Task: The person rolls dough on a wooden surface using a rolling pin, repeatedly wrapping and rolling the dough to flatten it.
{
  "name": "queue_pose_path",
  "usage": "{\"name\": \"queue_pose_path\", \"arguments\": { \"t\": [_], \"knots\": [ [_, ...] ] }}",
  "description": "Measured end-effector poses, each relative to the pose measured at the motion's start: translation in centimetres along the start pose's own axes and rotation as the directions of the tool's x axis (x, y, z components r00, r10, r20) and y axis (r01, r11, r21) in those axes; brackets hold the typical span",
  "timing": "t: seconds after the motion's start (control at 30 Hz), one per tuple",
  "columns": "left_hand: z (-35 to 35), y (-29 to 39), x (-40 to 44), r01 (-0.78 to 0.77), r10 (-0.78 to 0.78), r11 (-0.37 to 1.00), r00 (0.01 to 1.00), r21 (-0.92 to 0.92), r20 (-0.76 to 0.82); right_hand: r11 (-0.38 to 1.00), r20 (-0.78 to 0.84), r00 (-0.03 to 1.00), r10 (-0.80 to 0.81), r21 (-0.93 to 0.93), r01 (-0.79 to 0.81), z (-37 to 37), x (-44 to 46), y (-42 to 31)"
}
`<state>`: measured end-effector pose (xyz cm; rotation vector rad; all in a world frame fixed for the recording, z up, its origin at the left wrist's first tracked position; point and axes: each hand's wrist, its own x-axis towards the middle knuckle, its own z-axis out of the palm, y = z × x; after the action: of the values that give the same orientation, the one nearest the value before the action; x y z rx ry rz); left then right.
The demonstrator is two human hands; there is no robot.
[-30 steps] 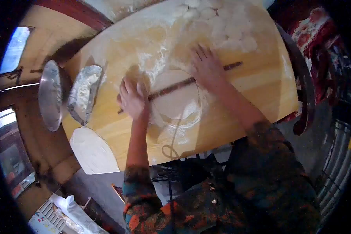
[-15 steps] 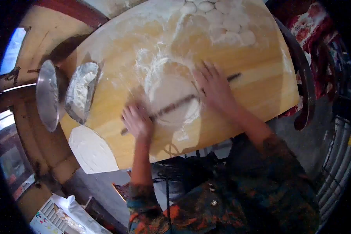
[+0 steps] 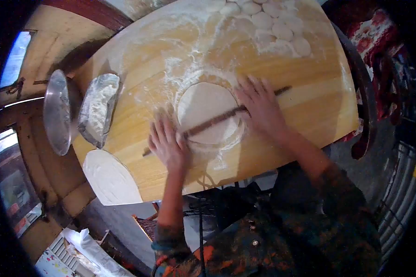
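Observation:
A thin dark rolling pin [image 3: 212, 122] lies slantwise across a round flat sheet of dough [image 3: 204, 102] on the floured wooden board. My left hand [image 3: 168, 144] rests palm-down over the pin's left part, fingers stretched out and pointing away from me. Over the right part lies my right hand [image 3: 262, 105], also flat with its fingers extended and slightly blurred. Both palms press on the pin, whose ends stick out past the hands. The pin crosses the lower half of the dough sheet.
Several small dough rounds [image 3: 282, 30] lie at the board's far right. A clear container of flour [image 3: 98, 108] stands at the left, beside a metal bowl [image 3: 57, 113]. A large dough sheet [image 3: 110, 177] hangs over the board's [image 3: 309, 99] left front edge.
Both hands, still flat on the rolling pin, have shifted slightly to the right in view. The dough sheet and board also appear slightly shifted as the view moved.

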<state>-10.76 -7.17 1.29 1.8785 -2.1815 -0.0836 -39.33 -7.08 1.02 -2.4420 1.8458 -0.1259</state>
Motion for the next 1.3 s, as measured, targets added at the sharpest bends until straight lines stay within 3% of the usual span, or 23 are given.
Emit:
{"name": "queue_pose_path", "arguments": {
  "t": [0.07,0.1,0.27,0.33,0.43,0.53,0.6,0.67,0.73,0.8,0.87,0.93,1.03,1.2,1.3],
  "knots": [
    [1.4,-0.9,6.0,0.065,-0.074,0.996,0.981,-0.061,-0.177,0.996,-0.151,0.985,0.084,0.041,-0.079,0.1,6.2,0.5],
    [1.9,-1.4,8.0,0.044,-0.059,0.991,0.991,-0.123,-0.124,0.989,-0.262,0.955,0.138,0.08,-0.121,0.1,8.5,1.0],
    [0.5,1.0,11.2,-0.008,0.069,0.899,0.99,-0.438,0.123,0.975,-0.187,0.976,-0.111,0.168,0.144,-0.1,8.7,3.1],
    [-0.7,0.9,8.5,0.109,0.012,0.894,0.964,-0.435,0.266,0.963,-0.116,0.974,-0.193,0.168,0.211,0.0,4.4,3.4],
    [-1.9,0.4,1.8,0.251,-0.139,0.918,0.929,-0.306,0.343,0.981,-0.039,0.985,-0.169,0.085,0.172,-1.0,-1.7,0.4],
    [0.0,-2.1,-2.5,0.119,-0.104,0.983,0.988,-0.143,0.11,0.995,-0.021,0.999,-0.039,0.087,0.04,-1.4,-2.1,-1.5],
    [3.2,-3.9,-0.2,-0.007,0.032,0.989,0.985,0.148,-0.169,0.997,-0.042,0.998,0.036,0.067,-0.033,-0.4,0.4,-1.9],
    [0.3,-2.7,6.5,0.192,-0.194,0.98,0.98,-0.055,-0.052,0.994,-0.156,0.981,0.111,0.037,-0.106,0.6,5.8,-1.0],
    [1.2,-4.3,11.0,0.169,-0.175,0.984,0.977,-0.057,-0.119,0.987,-0.286,0.945,0.161,0.027,-0.16,0.6,9.7,-0.2],
    [1.3,-3.8,10.4,0.082,-0.084,0.996,0.989,-0.024,-0.118,0.981,-0.349,0.919,0.184,0.015,-0.191,1.5,11.5,0.3],
    [0.6,-2.4,6.3,0.067,-0.07,0.997,0.994,-0.033,-0.078,0.995,-0.217,0.972,0.095,0.059,-0.084,-0.1,7.4,-0.4],
    [0.0,-1.2,0.3,0.036,-0.048,0.992,0.995,0.121,0.09,0.998,-0.017,0.999,-0.037,0.055,0.038,-1.4,1.1,-0.8],
    [-1.4,0.4,-4.5,-0.001,-0.004,0.999,0.991,0.036,0.137,0.993,0.008,0.997,-0.078,0.094,0.077,-1.1,-3.7,-1.1],
    [1.3,-1.1,8.8,0.108,-0.121,0.991,0.973,-0.077,-0.196,0.995,-0.27,0.96,0.076,0.082,-0.056,1.1,8.1,0.7],
    [0.6,-0.2,12.7,0.042,-0.012,0.89,0.998,-0.455,0.068,0.988,-0.24,0.969,-0.067,0.12,0.098,0.5,8.9,1.8]
  ]
}}
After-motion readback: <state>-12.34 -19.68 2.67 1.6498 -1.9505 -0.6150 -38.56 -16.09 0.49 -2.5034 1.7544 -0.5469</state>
